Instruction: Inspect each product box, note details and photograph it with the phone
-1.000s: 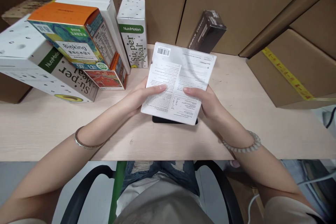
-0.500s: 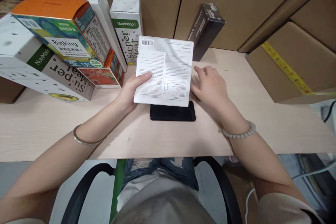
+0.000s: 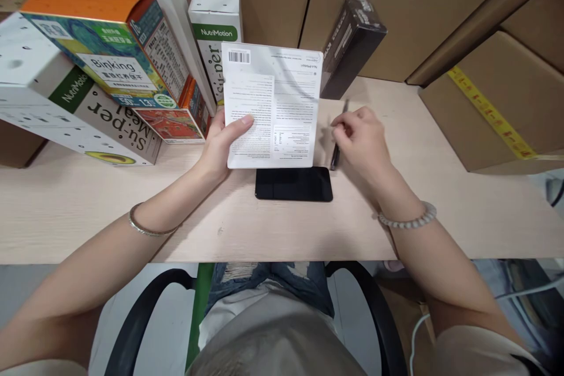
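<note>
My left hand (image 3: 222, 144) is closed on a flat white box (image 3: 273, 106) printed with small text and a barcode, thumb on its face, holding it tilted up above the table (image 3: 88, 211). Just right of the box, my right hand (image 3: 363, 141) pinches a thin dark pen (image 3: 335, 155) that points down at the table. A black phone (image 3: 294, 184) lies flat on the table below the box, between my hands.
Stacked at the left are white "Su-per Meal" boxes (image 3: 70, 111) and an orange "Binking" box (image 3: 114, 64). Another NutriMotion box (image 3: 211, 29) and a black box (image 3: 352, 47) lean on the cardboard wall behind. A taped carton (image 3: 489, 100) sits right.
My right hand let go of the white box, moved right and took up the pen. My left hand lifted the box more upright, uncovering the phone.
</note>
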### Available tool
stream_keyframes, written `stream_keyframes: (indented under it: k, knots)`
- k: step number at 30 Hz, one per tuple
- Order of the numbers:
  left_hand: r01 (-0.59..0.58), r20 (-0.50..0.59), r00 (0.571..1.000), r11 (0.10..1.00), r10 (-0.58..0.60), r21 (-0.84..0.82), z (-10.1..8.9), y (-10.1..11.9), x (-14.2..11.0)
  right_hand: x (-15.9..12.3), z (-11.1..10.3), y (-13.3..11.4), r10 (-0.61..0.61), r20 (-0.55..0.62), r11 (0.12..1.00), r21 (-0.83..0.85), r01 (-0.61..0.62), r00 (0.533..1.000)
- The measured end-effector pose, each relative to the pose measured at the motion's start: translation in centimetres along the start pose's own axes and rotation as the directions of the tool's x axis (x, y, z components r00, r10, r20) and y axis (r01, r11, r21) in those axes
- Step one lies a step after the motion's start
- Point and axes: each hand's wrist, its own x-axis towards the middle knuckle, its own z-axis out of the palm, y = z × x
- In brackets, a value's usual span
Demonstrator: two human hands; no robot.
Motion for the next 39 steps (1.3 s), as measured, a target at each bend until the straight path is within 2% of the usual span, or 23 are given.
stream_keyframes:
  k: [1,3,5,7,11,14,17,18,19,21,22,23,24,25,26,27,29,32,34,39]
  knots:
    - [-0.006,-0.003,1.000,1.000,0.006,-0.003,-0.1,-0.1,0.1,0.1,-0.2,0.3,-0.052,-0.105,0.999,0.010,0.054,0.993]
    - [-0.022,-0.010,1.000,1.000,0.022,-0.004,-0.1,-0.2,0.2,0.3,-0.7,0.9,-0.181,-0.239,0.983,-0.013,0.183,0.954]
    - [-0.037,-0.004,0.999,0.999,0.037,0.001,-0.1,-0.3,0.2,0.4,-1.2,1.3,-0.325,-0.288,0.945,-0.062,0.321,0.901]
    - [-0.052,0.005,0.999,0.999,0.052,0.015,0.0,-0.3,0.2,0.4,-1.6,1.5,-0.405,-0.290,0.914,-0.100,0.393,0.867]
    - [-0.080,-0.001,0.997,0.995,0.081,0.051,0.1,-0.4,-0.2,0.4,-2.0,1.2,-0.356,-0.304,0.929,-0.010,0.370,0.884]
    - [-0.122,0.014,0.993,0.988,0.121,0.095,0.1,-0.8,-0.4,0.2,-2.7,1.2,-0.356,-0.379,0.919,0.021,0.393,0.854]
    - [-0.150,0.037,0.989,0.976,0.146,0.157,-0.2,-1.5,-0.4,-0.1,-3.6,1.2,-0.422,-0.466,0.886,-0.030,0.463,0.778]
    - [-0.153,0.045,0.988,0.973,0.147,0.174,-0.4,-1.7,-0.4,-0.2,-3.8,1.0,-0.450,-0.504,0.864,-0.038,0.502,0.737]
    - [-0.161,0.057,0.987,0.968,0.153,0.192,-0.5,-1.9,-0.3,-0.3,-3.9,0.7,-0.472,-0.572,0.833,-0.040,0.551,0.671]
    - [-0.195,0.099,0.979,0.952,0.176,0.237,-0.7,-2.2,-0.2,-0.7,-3.5,-0.5,-0.418,-0.712,0.780,0.037,0.625,0.564]
    - [-0.218,0.125,0.974,0.940,0.191,0.263,-0.7,-2.2,-0.2,-1.0,-3.2,-1.4,-0.339,-0.780,0.747,0.117,0.654,0.526]
    - [-0.245,0.150,0.966,0.926,0.209,0.289,-0.7,-2.2,-0.2,-1.4,-2.8,-2.4,-0.217,-0.732,0.737,0.311,0.600,0.646]
    - [-0.272,0.172,0.959,0.909,0.227,0.317,-0.6,-2.2,-0.2,-1.9,-2.4,-3.4,-0.136,-0.679,0.669,0.474,0.572,0.721]
    - [-0.298,0.189,0.951,0.890,0.245,0.344,-0.5,-2.1,-0.3,-2.5,-2.1,-4.3,-0.108,-0.597,0.611,0.591,0.527,0.795]
    - [-0.318,0.203,0.944,0.874,0.258,0.368,-0.3,-2.0,-0.4,-3.2,-1.9,-5.2,-0.156,-0.488,0.573,0.663,0.481,0.859]
    - [-0.333,0.213,0.940,0.859,0.267,0.388,-0.1,-2.0,-0.5,-3.9,-1.7,-6.0,-0.203,-0.404,0.563,0.697,0.444,0.892]
    - [-0.343,0.218,0.936,0.846,0.275,0.408,0.3,-1.9,-0.8,-5.0,-1.6,-7.1,-0.260,-0.286,0.628,0.676,0.386,0.922]
    - [-0.332,0.196,0.941,0.858,0.275,0.391,0.9,-2.0,-1.3,-5.9,-1.4,-8.1,-0.225,-0.198,0.743,0.598,0.300,0.954]
    - [-0.334,0.193,0.940,0.866,0.280,0.371,1.3,-2.0,-1.5,-5.9,-1.2,-8.5,-0.210,-0.171,0.765,0.584,0.271,0.963]
    - [-0.365,0.228,0.926,0.862,0.300,0.352,2.0,-1.7,-1.9,-5.5,-1.1,-9.0,-0.173,-0.190,0.818,0.519,0.249,0.966]
